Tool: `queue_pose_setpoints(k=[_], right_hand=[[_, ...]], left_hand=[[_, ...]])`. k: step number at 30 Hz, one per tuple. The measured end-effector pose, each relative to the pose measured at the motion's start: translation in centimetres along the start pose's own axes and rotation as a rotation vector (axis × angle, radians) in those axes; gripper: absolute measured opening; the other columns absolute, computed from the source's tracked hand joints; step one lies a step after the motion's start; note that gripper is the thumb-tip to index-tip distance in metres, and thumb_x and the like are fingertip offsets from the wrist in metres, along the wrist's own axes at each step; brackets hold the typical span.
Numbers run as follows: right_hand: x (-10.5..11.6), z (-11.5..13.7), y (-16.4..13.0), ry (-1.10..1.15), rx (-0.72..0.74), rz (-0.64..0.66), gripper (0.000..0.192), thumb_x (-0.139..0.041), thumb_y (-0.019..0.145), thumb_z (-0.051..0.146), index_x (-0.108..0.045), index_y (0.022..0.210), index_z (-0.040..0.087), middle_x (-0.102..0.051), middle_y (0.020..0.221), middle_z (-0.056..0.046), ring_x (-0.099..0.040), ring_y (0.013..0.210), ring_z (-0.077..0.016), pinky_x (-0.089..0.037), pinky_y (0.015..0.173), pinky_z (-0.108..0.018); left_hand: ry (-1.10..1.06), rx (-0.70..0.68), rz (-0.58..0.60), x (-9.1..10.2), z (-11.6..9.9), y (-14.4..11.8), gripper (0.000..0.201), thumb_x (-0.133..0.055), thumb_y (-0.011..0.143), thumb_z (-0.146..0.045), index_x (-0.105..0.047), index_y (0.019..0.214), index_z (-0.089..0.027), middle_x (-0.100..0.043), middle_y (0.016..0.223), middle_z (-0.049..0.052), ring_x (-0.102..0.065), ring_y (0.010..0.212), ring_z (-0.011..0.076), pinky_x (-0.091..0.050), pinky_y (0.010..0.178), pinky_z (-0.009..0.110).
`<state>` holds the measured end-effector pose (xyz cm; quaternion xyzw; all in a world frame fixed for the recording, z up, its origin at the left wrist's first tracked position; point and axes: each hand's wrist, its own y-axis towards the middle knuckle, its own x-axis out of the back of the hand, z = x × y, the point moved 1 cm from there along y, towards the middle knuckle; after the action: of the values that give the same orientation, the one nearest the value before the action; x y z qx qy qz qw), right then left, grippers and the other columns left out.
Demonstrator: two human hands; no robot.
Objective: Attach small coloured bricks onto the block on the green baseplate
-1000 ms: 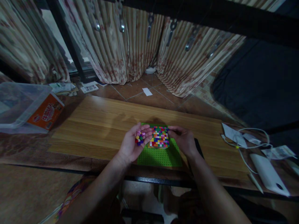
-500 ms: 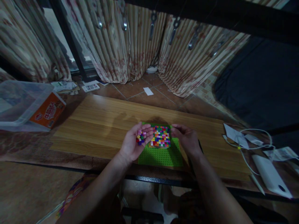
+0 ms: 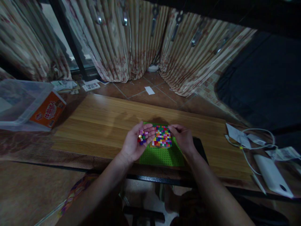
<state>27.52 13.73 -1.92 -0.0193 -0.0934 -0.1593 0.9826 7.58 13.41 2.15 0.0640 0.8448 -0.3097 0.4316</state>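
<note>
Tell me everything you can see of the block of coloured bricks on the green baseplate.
The block looks plastic, built from small bricks in mixed red, orange, yellow, white, pink, purple, blue and green. Its top is roughly square, with a strip of its near side showing. It sits flat on the studded green baseplate. The left hand partly covers its left edge; the right hand is at its far right corner. Whether either touches it is unclear.

Right hand (image 3: 182, 138): shifted inward since half a second ago; fingertips (image 3: 169, 127) now at far right corner of multicoloured toy-brick block (image 3: 162, 137). Flat black object (image 3: 200, 147): more surface exposed.
</note>
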Motion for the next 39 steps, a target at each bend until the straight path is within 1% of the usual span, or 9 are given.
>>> queue_pose_setpoints(k=[6, 10, 11, 16, 19, 25, 30, 34, 39], right_hand=[[0.3, 0.0, -0.4, -0.089, 0.08, 0.013, 0.027, -0.069, 0.073, 0.046, -0.072, 0.076, 0.019, -0.07, 0.07, -0.002, -0.062, 0.066, -0.018, -0.05, 0.064, -0.031], [0.2, 2.3, -2.0, -0.233, 0.389, -0.156, 0.023, -0.06, 0.085, 0.039, -0.072, 0.086, 0.02, -0.071, 0.085, -0.005, -0.065, 0.082, -0.02, -0.051, 0.076, -0.034], [-0.1, 3.2, -2.6, -0.26, 0.469, -0.143, 0.02, -0.059, 0.087, 0.037, -0.072, 0.088, 0.021, -0.07, 0.086, -0.005, -0.064, 0.084, -0.0198, -0.051, 0.077, -0.034], [-2.0, 6.1, -4.9, -0.456, 0.63, 0.242, 0.018, -0.055, 0.091, 0.026, -0.071, 0.101, 0.025, -0.067, 0.098, -0.004, -0.063, 0.092, -0.0189, -0.05, 0.083, -0.034], [-2.6, 6.0, -5.2, -0.558, 0.706, 0.288, 0.016, -0.057, 0.091, 0.024, -0.071, 0.099, 0.024, -0.066, 0.097, -0.006, -0.06, 0.092, -0.0202, -0.049, 0.083, -0.035], [-3.0, 5.8, -4.9, -0.599, 0.684, 0.313, 0.014, -0.056, 0.091, 0.023, -0.07, 0.091, 0.023, -0.068, 0.091, -0.005, -0.06, 0.089, -0.0204, -0.048, 0.081, -0.035], [-2.2, 5.6, -4.3, -0.465, 0.521, 0.193, 0.011, -0.059, 0.089, 0.028, -0.069, 0.091, 0.024, -0.071, 0.089, -0.001, -0.065, 0.082, -0.0181, -0.049, 0.077, -0.032], [-1.4, 4.4, -3.4, -0.431, 0.448, 0.08, 0.014, -0.059, 0.088, 0.031, -0.07, 0.091, 0.023, -0.073, 0.086, -0.001, -0.067, 0.082, -0.0191, -0.05, 0.078, -0.032], [-2.0, 3.8, -3.2, -0.5, 0.511, 0.089, 0.015, -0.061, 0.086, 0.033, -0.073, 0.085, 0.025, -0.069, 0.101, -0.004, -0.063, 0.097, -0.0222, -0.047, 0.09, -0.039]], left_hand=[[-0.021, 0.05, 0.078, -0.4, 0.2, -0.3, 0.042, -0.046, 0.092, -0.043, -0.068, 0.09, -0.007, -0.07, 0.092, 0.015, -0.067, 0.086, 0.0185, -0.053, 0.083, 0.029], [-0.069, 0.087, 0.181, -0.6, 0.5, -0.7, 0.05, -0.043, 0.092, -0.049, -0.066, 0.1, -0.005, -0.067, 0.108, 0.019, -0.063, 0.105, 0.0244, -0.047, 0.097, 0.035], [-0.081, 0.098, 0.198, -0.6, 0.5, -0.7, 0.052, -0.042, 0.092, -0.05, -0.065, 0.101, -0.005, -0.067, 0.109, 0.019, -0.063, 0.106, 0.0244, -0.047, 0.097, 0.035], [-0.103, 0.137, 0.218, -0.5, 0.6, -0.5, 0.06, -0.038, 0.091, -0.057, -0.065, 0.104, -0.006, -0.067, 0.09, 0.013, -0.064, 0.078, 0.017, -0.052, 0.074, 0.027], [-0.097, 0.155, 0.229, -0.4, 0.7, -0.5, 0.062, -0.038, 0.09, -0.059, -0.064, 0.105, -0.005, -0.066, 0.087, 0.012, -0.062, 0.07, 0.0154, -0.05, 0.063, 0.025], [-0.102, 0.164, 0.228, -0.6, 0.5, -0.8, 0.061, -0.036, 0.091, -0.058, -0.065, 0.1, -0.005, -0.066, 0.083, 0.013, -0.061, 0.068, 0.0155, -0.051, 0.063, 0.026], [-0.078, 0.086, 0.062, -0.3, 0.1, -0.5, 0.047, -0.04, 0.094, -0.045, -0.066, 0.089, -0.006, -0.067, 0.083, 0.014, -0.065, 0.075, 0.0163, -0.054, 0.072, 0.027], [-0.014, 0.011, -0.14, 0.7, -0.2, 0.4, 0.029, -0.047, 0.092, -0.026, -0.063, 0.077, -0.007, -0.065, 0.072, 0.01, -0.062, 0.063, 0.0107, -0.051, 0.058, 0.018], [0.056, 0.011, -0.186, 1.0, 0.1, 0.8, 0.02, -0.05, 0.087, -0.015, -0.063, 0.074, -0.008, -0.063, 0.068, 0.007, -0.055, 0.053, 0.0064, -0.043, 0.045, 0.014]])
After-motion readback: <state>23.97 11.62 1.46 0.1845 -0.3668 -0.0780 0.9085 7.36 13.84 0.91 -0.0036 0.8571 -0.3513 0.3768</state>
